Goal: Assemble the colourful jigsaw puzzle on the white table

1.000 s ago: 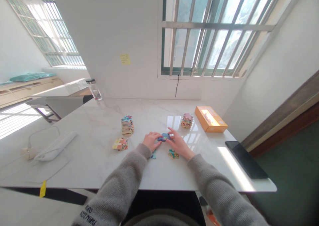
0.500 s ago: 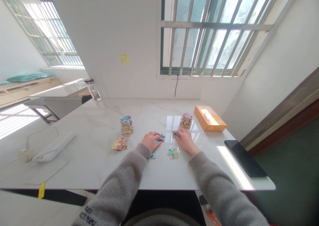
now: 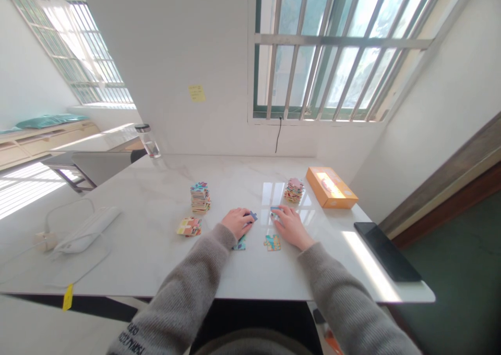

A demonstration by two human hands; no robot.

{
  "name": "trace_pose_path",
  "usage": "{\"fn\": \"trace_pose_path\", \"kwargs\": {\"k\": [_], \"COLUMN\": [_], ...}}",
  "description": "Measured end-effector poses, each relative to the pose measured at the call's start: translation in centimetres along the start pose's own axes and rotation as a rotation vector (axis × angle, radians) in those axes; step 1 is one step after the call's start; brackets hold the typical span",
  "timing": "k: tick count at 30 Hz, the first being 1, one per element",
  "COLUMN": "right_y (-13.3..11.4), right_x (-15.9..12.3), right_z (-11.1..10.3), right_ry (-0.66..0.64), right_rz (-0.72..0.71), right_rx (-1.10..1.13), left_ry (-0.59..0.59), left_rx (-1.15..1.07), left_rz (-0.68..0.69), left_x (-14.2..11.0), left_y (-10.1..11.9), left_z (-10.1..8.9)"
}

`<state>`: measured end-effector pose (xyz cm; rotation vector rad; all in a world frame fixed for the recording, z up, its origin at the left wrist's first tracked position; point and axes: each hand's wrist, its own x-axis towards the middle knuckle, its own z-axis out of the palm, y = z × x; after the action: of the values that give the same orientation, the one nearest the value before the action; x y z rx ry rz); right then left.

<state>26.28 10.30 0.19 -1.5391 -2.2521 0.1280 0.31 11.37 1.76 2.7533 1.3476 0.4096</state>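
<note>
On a white marble table (image 3: 156, 209), my left hand (image 3: 237, 223) has its fingertips on a blue jigsaw piece (image 3: 252, 216). My right hand (image 3: 291, 227) holds a second blue-and-white piece (image 3: 275, 213) at its fingertips. Below the left hand lies a blue puzzle piece (image 3: 239, 244), and a teal and orange piece (image 3: 272, 243) sits close to the right hand. Two stacks of colourful pieces stand beyond my hands, one at left (image 3: 200, 197) and one at right (image 3: 294, 190). A small loose heap (image 3: 189, 226) lies left of my left hand.
An orange box (image 3: 331, 187) lies at the far right of the table, with a black tablet (image 3: 386, 251) near the right edge. A glass bottle (image 3: 147, 142) stands at the far left corner. A white power strip (image 3: 86, 229) and cable lie at left.
My hands have moved apart from where they met over the blue pieces. The two blue pieces now sit separately, one at each hand.
</note>
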Motion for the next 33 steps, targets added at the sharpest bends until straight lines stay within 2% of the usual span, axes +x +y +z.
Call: {"fn": "trace_pose_path", "kwargs": {"k": [5, 10, 13, 21, 27, 33], "right_y": [-1.0, -1.7, -2.3, -3.2, -2.5, -1.8], "right_x": [-1.3, -2.2, -2.5, -1.2, 1.6, 4.0], "right_z": [-0.2, -0.2, -0.3, -0.7, 0.2, 0.6], "right_ry": [-0.035, -0.073, -0.115, -0.248, -0.26, -0.255], "right_rz": [-0.061, -0.077, -0.045, -0.034, -0.048, -0.04], "right_rx": [0.009, -0.012, -0.038, -0.089, -0.126, -0.08], "left_ry": [-0.004, -0.068, -0.061, -0.076, -0.045, -0.007], "left_rx": [0.127, 0.194, 0.188, 0.149, 0.147, 0.076], "left_rz": [-0.117, -0.163, -0.16, -0.274, -0.333, -0.361], "left_x": [-1.6, -3.6, -3.9, -1.6, -0.1, 1.3], "left_y": [0.3, 2.0, 1.9, -1.0, -2.1, -3.4], "left_z": [-1.3, -1.0, -0.7, -0.2, 1.1, 1.5]}}
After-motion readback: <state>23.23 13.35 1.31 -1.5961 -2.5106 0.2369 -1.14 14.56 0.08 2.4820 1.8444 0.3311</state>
